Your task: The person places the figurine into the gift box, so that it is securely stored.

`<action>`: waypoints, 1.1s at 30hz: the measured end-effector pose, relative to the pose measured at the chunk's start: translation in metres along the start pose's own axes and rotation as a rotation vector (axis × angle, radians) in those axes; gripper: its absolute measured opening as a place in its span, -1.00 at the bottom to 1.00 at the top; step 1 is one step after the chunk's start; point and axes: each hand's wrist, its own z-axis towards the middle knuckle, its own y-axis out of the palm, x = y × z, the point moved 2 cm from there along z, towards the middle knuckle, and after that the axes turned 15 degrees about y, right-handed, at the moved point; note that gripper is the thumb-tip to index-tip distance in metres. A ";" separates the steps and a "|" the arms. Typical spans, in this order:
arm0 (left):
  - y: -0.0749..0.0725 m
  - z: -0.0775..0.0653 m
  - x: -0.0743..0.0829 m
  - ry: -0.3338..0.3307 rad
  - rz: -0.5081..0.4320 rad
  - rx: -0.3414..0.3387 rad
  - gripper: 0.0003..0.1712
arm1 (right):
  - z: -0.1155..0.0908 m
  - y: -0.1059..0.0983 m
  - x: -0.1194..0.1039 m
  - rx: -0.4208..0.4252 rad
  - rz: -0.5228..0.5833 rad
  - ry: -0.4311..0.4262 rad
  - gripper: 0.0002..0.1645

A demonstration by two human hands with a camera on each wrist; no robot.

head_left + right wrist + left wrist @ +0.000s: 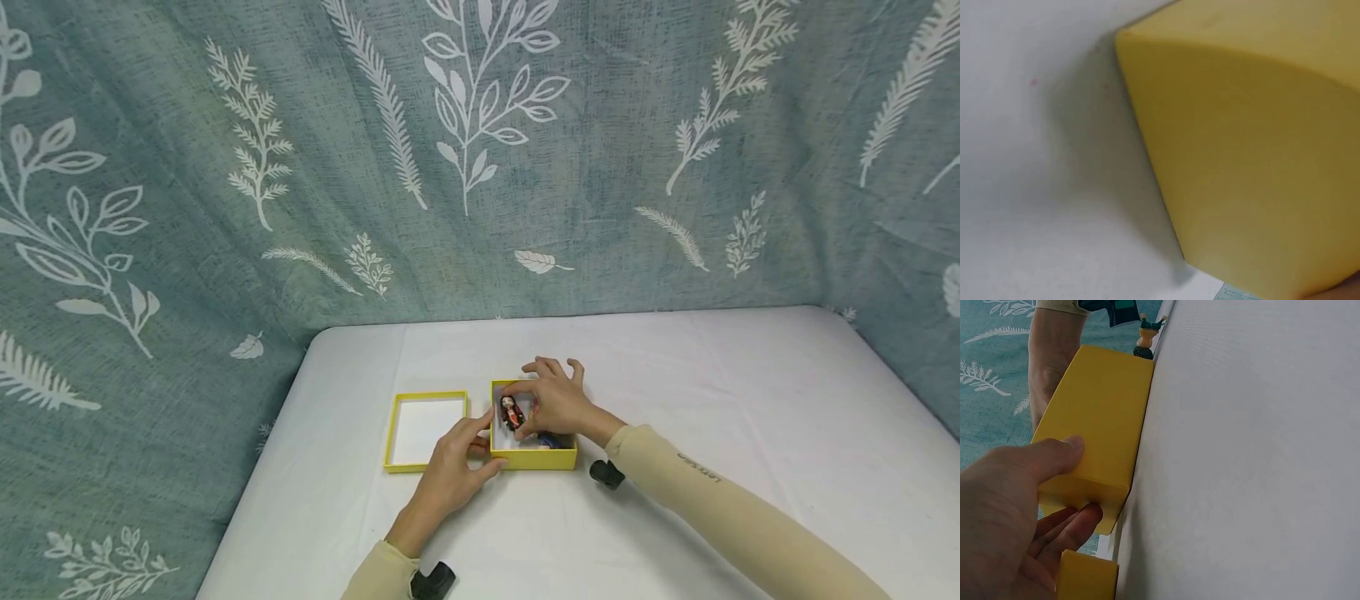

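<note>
on the white table (712, 400) the yellow box (534, 459) stands open, its lid (427, 429) already off alongside; work looks part-done. the left hand (452, 467) grips the box's near corner. the right hand (557, 402), inside, seems to pinch a dark-haired doll (512, 411) in red and black, too small to be sure. a bluish figure (550, 440) shares the box; a green-topped figure (1145, 341) shows beyond it.

teal fabric backdrop (600, 217) — white leaf print | white-covered table (750, 392) — rounded far corners
</note>
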 end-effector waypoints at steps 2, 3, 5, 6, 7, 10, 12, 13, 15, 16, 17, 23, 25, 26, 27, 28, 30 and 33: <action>0.000 0.000 0.000 -0.004 -0.005 0.002 -0.13 | 0.001 0.001 0.000 0.005 -0.010 -0.002 -0.22; 0.000 0.000 0.000 -0.005 -0.007 0.004 -0.13 | 0.001 0.001 -0.001 0.007 -0.016 -0.003 -0.22; 0.000 0.000 0.000 -0.002 -0.018 0.009 -0.13 | 0.001 0.001 -0.002 0.008 -0.025 -0.004 -0.22; 0.000 0.000 0.000 0.002 -0.023 0.012 -0.13 | 0.001 0.002 -0.002 0.010 -0.031 -0.004 -0.22; 0.000 0.000 0.001 0.003 -0.031 0.014 -0.13 | 0.000 0.001 -0.003 0.012 -0.037 -0.003 -0.21; 0.000 0.000 0.001 0.005 -0.049 0.018 -0.14 | -0.001 0.001 -0.004 0.024 -0.052 -0.003 -0.21; 0.000 0.000 0.000 0.001 -0.059 0.018 -0.14 | -0.002 0.001 -0.004 0.031 -0.062 -0.004 -0.21; -0.001 0.000 0.000 -0.003 -0.064 0.019 -0.14 | -0.002 0.001 -0.004 0.031 -0.064 -0.005 -0.21; -0.001 0.000 0.000 -0.008 -0.068 0.018 -0.14 | -0.001 0.001 -0.005 0.028 -0.064 -0.004 -0.21; -0.001 0.000 0.000 -0.010 -0.071 0.018 -0.14 | -0.001 0.002 -0.005 0.030 -0.069 -0.004 -0.21; -0.001 0.000 0.000 -0.012 -0.074 0.017 -0.14 | -0.001 0.002 -0.005 0.030 -0.068 -0.004 -0.21; -0.001 0.000 0.000 -0.014 -0.077 0.014 -0.13 | -0.002 0.001 -0.005 0.048 -0.078 -0.010 -0.20; -0.001 0.000 0.000 -0.015 -0.072 0.014 -0.13 | -0.003 0.001 -0.005 0.049 -0.084 -0.014 -0.20; -0.001 0.000 0.000 -0.015 -0.069 0.012 -0.13 | -0.003 0.001 -0.005 0.048 -0.085 -0.015 -0.20; 0.000 0.000 0.000 -0.016 -0.065 0.010 -0.13 | -0.003 0.001 -0.005 0.044 -0.090 -0.014 -0.20; 0.000 0.000 0.000 -0.016 -0.061 0.007 -0.12 | -0.003 0.001 -0.005 0.041 -0.096 -0.012 -0.19; 0.000 0.000 0.000 -0.015 -0.055 0.004 -0.13 | -0.003 0.002 -0.004 0.037 -0.105 -0.012 -0.19; 0.001 0.000 0.000 -0.015 -0.050 0.004 -0.12 | -0.003 0.002 -0.003 0.040 -0.114 -0.015 -0.20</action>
